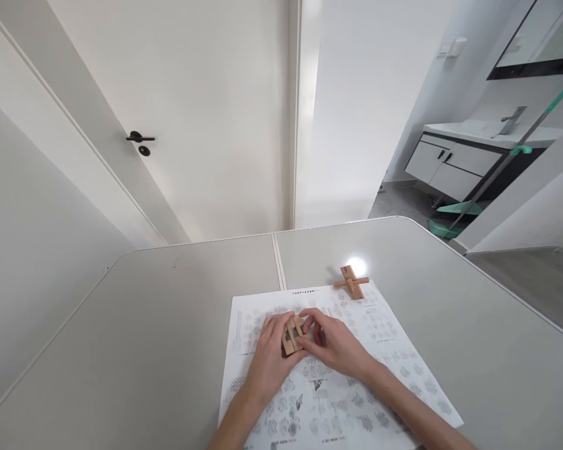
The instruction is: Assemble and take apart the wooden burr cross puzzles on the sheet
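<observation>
Between my two hands is a small block made of light wooden pieces, a wooden interlocking puzzle (pixel 289 341), with gaps showing between its bars. My left hand (pixel 272 350) wraps round its left side and underside. At its right side, the thumb and fingers of my right hand (pixel 326 340) are curled in and pinch its edge. Below them lies a printed white sheet (pixel 347 409) with rows of small grey diagrams. A second wooden piece, a reddish-brown cross-shaped assembly (pixel 351 282) with a dark mark on one bar, rests at the sheet's far right corner.
The grey table (pixel 122 350) has a seam running away from me and a light reflection near its far side. Beyond it stand a white door (pixel 206 112) with a black handle (pixel 141 137), a sink cabinet (pixel 450 162) and a green-handled dustpan (pixel 445 230).
</observation>
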`<action>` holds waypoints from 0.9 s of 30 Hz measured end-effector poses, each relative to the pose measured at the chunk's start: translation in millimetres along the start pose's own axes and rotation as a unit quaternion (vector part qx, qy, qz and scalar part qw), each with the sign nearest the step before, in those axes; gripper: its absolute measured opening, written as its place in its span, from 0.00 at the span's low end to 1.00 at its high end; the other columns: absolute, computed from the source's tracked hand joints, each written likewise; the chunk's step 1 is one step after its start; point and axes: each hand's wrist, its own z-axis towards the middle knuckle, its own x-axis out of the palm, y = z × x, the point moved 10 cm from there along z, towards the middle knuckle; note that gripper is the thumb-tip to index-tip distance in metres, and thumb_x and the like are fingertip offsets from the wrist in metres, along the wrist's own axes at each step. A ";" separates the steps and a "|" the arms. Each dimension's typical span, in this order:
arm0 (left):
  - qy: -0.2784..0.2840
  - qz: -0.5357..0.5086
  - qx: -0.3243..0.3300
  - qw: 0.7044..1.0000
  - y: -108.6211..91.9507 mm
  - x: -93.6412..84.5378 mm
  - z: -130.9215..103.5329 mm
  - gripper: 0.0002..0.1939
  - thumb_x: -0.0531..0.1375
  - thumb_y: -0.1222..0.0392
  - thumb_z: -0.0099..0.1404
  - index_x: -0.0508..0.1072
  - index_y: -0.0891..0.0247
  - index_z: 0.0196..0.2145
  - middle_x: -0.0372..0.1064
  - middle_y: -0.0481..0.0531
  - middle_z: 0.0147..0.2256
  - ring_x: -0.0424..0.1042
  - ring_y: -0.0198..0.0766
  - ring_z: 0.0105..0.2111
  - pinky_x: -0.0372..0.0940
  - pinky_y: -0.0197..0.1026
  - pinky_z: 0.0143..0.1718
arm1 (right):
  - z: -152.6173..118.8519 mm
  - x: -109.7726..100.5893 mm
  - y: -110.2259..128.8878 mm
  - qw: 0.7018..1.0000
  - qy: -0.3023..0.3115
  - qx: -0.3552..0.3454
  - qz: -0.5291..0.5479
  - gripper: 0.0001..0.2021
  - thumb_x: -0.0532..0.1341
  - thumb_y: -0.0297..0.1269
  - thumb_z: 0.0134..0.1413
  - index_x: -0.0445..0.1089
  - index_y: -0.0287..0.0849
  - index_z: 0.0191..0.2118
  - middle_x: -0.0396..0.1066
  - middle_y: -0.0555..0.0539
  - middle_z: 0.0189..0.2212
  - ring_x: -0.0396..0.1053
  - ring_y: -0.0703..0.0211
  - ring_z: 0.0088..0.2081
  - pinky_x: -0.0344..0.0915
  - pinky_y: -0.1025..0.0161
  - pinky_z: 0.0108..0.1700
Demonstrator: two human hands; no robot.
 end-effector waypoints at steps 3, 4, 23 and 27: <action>-0.021 0.038 -0.005 0.999 6.1 -14.7 -1.8 0.38 0.76 0.53 0.52 0.70 0.51 0.59 0.64 0.56 0.59 0.60 0.59 0.61 0.58 0.56 0.61 | 0.3 0.5 -0.1 1.000 0.005 0.005 -0.007 0.16 0.65 0.43 0.62 0.67 0.53 0.54 0.77 0.49 0.37 0.68 0.57 0.27 0.64 0.59 0.32; -0.029 0.056 -0.006 0.998 7.3 -21.6 -1.5 0.38 0.77 0.52 0.50 0.72 0.51 0.57 0.64 0.56 0.57 0.60 0.59 0.60 0.59 0.56 0.61 | 0.2 0.2 0.3 1.000 0.007 0.006 -0.013 0.16 0.64 0.42 0.62 0.67 0.53 0.54 0.77 0.49 0.37 0.68 0.57 0.27 0.64 0.59 0.32; 0.050 -0.083 -0.063 0.993 16.1 -26.5 3.3 0.35 0.68 0.51 0.63 0.62 0.54 0.65 0.75 0.54 0.45 0.73 0.43 0.43 0.67 0.45 0.46 | -0.3 -15.6 9.2 0.992 -0.003 -0.047 -0.120 0.13 0.57 0.40 0.70 0.64 0.49 0.56 0.75 0.47 0.38 0.70 0.56 0.31 0.67 0.60 0.32; 0.046 -0.087 -0.068 0.993 13.7 -25.1 2.5 0.36 0.69 0.52 0.63 0.62 0.54 0.64 0.76 0.54 0.48 0.74 0.45 0.47 0.67 0.46 0.48 | -0.2 -18.7 8.5 0.999 -0.018 -0.038 0.006 0.13 0.57 0.44 0.71 0.65 0.50 0.57 0.75 0.44 0.45 0.75 0.52 0.42 0.73 0.58 0.37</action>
